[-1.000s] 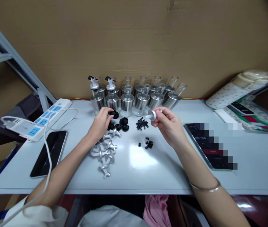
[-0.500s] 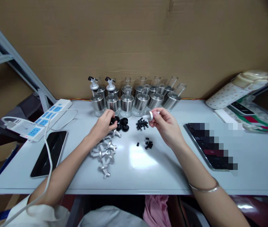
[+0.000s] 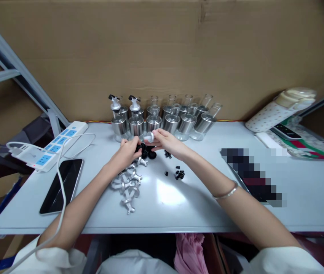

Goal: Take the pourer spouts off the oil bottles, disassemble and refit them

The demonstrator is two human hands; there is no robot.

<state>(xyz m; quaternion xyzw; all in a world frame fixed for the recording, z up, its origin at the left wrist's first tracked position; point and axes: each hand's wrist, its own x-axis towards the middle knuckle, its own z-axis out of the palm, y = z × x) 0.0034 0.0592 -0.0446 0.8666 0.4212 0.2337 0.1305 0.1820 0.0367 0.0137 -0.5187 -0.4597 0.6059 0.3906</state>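
My left hand (image 3: 127,153) is closed at the left edge of a pile of round black stoppers (image 3: 151,154); its fingertips pinch a black stopper. Just right of it, my right hand (image 3: 166,141) holds a silver pourer part (image 3: 149,137) between thumb and fingers, above the stoppers. Loose silver pourer parts (image 3: 127,186) lie below my left hand. Small black caps (image 3: 179,174) and short black pieces (image 3: 168,154) rest under and near my right forearm. Behind stand glass bottles with steel sleeves (image 3: 154,122); two at the left carry silver pourers with black tips (image 3: 134,105).
A white power strip (image 3: 47,156) with a cable and a dark phone (image 3: 61,186) lie at the left. On the right are a partly pixelated dark device (image 3: 253,175), a spotted flask (image 3: 267,114) and a small black device (image 3: 286,132).
My right hand has moved left with the silver part, from above the short black pieces to beside my left hand. My left hand has stayed near the stoppers. The view has shifted slightly.
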